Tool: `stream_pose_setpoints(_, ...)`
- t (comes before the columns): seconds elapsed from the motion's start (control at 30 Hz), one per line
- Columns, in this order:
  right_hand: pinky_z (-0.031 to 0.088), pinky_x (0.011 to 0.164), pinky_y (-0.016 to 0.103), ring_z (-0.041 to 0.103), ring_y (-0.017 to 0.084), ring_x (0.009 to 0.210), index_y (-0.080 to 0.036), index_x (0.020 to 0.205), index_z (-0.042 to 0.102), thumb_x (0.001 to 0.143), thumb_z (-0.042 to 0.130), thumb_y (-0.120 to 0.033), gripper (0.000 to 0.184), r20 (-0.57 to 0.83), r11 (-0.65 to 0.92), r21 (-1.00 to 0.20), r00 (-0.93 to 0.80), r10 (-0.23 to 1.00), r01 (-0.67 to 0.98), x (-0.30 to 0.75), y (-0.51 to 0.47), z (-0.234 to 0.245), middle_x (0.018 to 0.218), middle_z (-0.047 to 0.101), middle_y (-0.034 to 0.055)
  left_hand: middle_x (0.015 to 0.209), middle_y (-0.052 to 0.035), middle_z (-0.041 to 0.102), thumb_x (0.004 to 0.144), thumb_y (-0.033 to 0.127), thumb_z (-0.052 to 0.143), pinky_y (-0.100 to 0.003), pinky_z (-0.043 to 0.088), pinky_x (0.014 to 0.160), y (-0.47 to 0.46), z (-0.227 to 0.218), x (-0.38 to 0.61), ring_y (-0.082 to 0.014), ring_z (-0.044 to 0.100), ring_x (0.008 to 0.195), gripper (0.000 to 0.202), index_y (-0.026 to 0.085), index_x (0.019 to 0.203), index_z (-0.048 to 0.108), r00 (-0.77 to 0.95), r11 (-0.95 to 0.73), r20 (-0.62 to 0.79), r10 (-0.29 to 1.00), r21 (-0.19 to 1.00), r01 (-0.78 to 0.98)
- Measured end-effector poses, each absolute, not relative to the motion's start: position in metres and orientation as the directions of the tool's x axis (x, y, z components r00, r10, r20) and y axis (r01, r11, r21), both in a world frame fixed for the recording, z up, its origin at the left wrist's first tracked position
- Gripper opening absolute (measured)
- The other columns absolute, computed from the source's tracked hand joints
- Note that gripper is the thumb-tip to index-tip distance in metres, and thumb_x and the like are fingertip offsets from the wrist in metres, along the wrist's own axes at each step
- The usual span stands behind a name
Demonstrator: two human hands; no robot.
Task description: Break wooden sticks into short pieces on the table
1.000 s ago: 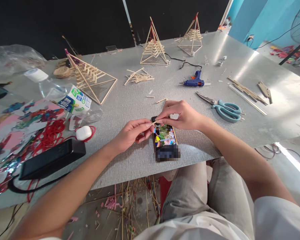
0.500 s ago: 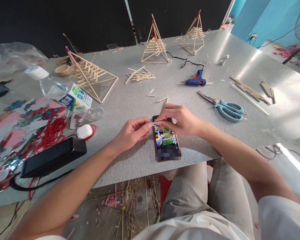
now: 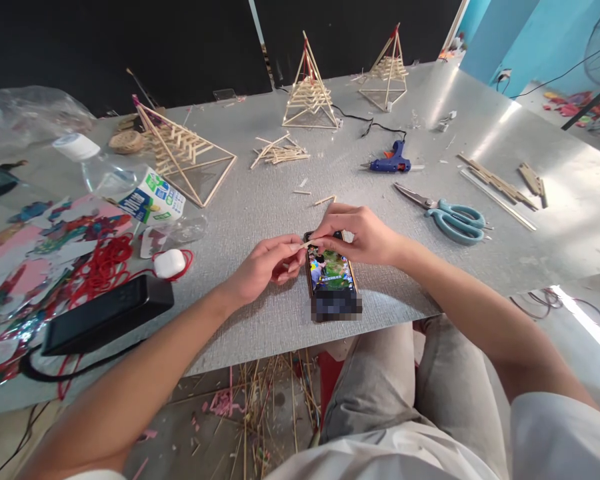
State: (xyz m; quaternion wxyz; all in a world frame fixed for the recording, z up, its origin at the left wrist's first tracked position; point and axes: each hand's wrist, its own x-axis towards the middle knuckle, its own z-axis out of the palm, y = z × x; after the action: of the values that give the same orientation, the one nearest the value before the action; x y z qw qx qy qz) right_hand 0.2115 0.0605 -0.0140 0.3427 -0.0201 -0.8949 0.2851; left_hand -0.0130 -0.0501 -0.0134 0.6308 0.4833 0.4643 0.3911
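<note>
Both my hands meet over a phone (image 3: 331,276) with a lit screen that lies flat near the front edge of the grey table (image 3: 290,313). My left hand (image 3: 267,265) pinches one end of a short thin wooden stick (image 3: 306,244). My right hand (image 3: 357,234) pinches the other end, fingers curled, above the phone's top edge.
Blue scissors (image 3: 453,215) and a blue glue gun (image 3: 391,161) lie to the right. Three stick pyramids (image 3: 183,155) (image 3: 309,90) (image 3: 387,72) stand behind, with loose sticks (image 3: 279,152) between. A black power bank (image 3: 107,315), white earbud case (image 3: 169,263), red cord and plastic bottle (image 3: 130,183) lie left.
My hands have stayed together on the stick over the phone, shifting only slightly. The view has moved a little.
</note>
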Motion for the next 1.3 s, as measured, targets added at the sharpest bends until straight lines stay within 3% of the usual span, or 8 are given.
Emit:
stream_pose_setpoints(0.47,0.050,0.076,0.029,0.060,0.015,0.084,-0.015,0.100,0.074,0.110,0.060,-0.022,0.019,0.612,0.877,-0.467,-0.758,0.227,-0.115,0.209,0.055,-0.018,0.086,0.068,0.0056,0.062,0.0078,0.035,0.097,0.044,0.071,-0.020,0.021,0.045,-0.053,-0.019,-0.008,-0.0055,0.032,0.048,0.042,0.021,0.072,0.046,0.241,0.184,-0.156,0.958,0.978,-0.100)
stream_pose_setpoints(0.6,0.051,0.077,0.028,0.062,0.015,0.083,-0.015,0.101,0.076,0.109,0.064,-0.024,0.017,0.606,0.862,-0.490,-0.761,0.230,-0.130,0.209,0.058,-0.020,0.085,0.072,0.0054,0.064,0.0071,0.041,0.100,0.044,0.068,-0.021,0.021,0.045,-0.053,-0.024,-0.006,-0.0056,0.034,0.049,0.039,0.020,0.076,0.049,0.227,0.178,-0.152,0.962,0.979,-0.099)
stream_pose_setpoints(0.93,0.052,0.081,0.029,0.066,0.015,0.084,-0.016,0.098,0.080,0.106,0.070,-0.029,0.018,0.505,0.777,-0.622,-0.807,0.307,-0.094,0.213,0.066,-0.016,0.085,0.080,0.0048,0.072,0.0033,0.047,0.109,0.047,0.050,-0.027,0.031,0.055,-0.055,-0.018,-0.014,-0.0115,0.039,0.060,0.034,0.019,0.091,0.059,0.338,-0.078,-0.015,0.941,0.962,0.261)
stream_pose_setpoints(1.1,0.051,0.077,0.028,0.067,0.015,0.084,-0.015,0.101,0.080,0.106,0.070,-0.029,0.018,0.486,0.778,-0.621,-0.826,0.284,-0.098,0.213,0.062,-0.017,0.087,0.078,0.0064,0.070,0.0028,0.045,0.112,0.044,0.045,-0.028,0.031,0.060,-0.051,-0.020,-0.020,-0.0124,0.039,0.062,0.042,0.019,0.080,0.056,0.351,-0.177,0.004,0.936,0.868,0.463)
stream_pose_setpoints(1.3,0.053,0.081,0.029,0.070,0.015,0.084,-0.016,0.096,0.079,0.106,0.071,-0.032,0.020,0.498,0.730,-0.669,-0.814,0.298,-0.142,0.211,0.059,-0.011,0.083,0.082,0.0050,0.072,0.0033,0.044,0.113,0.047,0.043,-0.029,0.032,0.057,-0.052,-0.020,-0.015,-0.0124,0.037,0.061,0.040,0.021,0.083,0.052,0.378,-0.116,0.006,0.926,0.956,0.268)
